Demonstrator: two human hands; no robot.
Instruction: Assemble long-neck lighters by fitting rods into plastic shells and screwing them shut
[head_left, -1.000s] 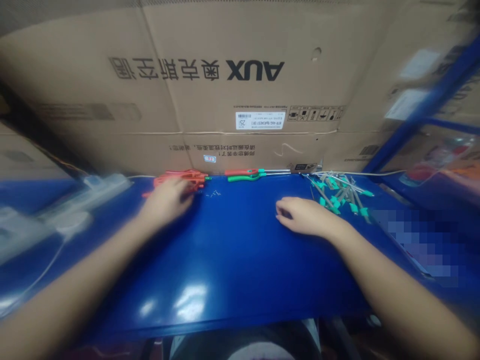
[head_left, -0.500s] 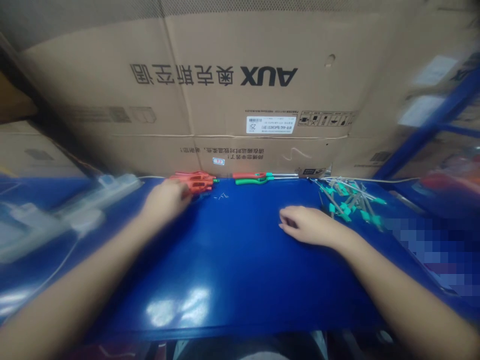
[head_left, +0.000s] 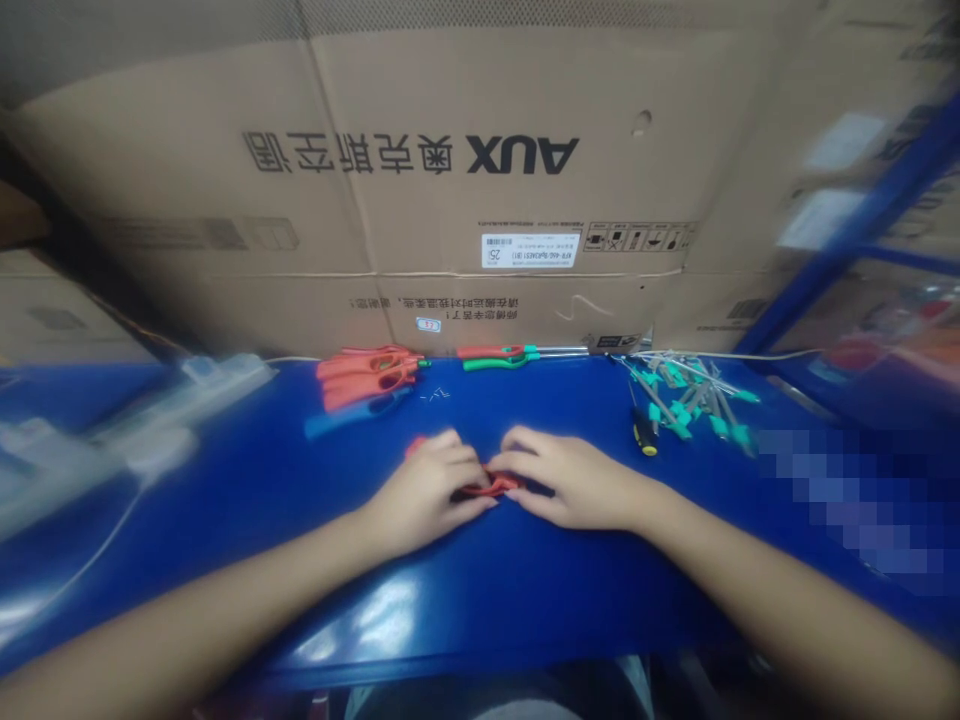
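My left hand and my right hand meet at the middle of the blue table. Both curl their fingers round one red handle piece, which shows between them and pokes out behind the left hand. A pile of red handle pieces lies at the back left, with a blue one beside it. A red and green tool rests along the back edge.
A heap of metal blades with teal ends and a yellow-black screwdriver lie at the back right. A big cardboard box walls the back. White blurred parts and a cable sit at the left. Blue shelf frame stands right.
My left hand has left the red pile and come to the table's middle carrying a red piece. My right hand slid left to meet it and took hold too.
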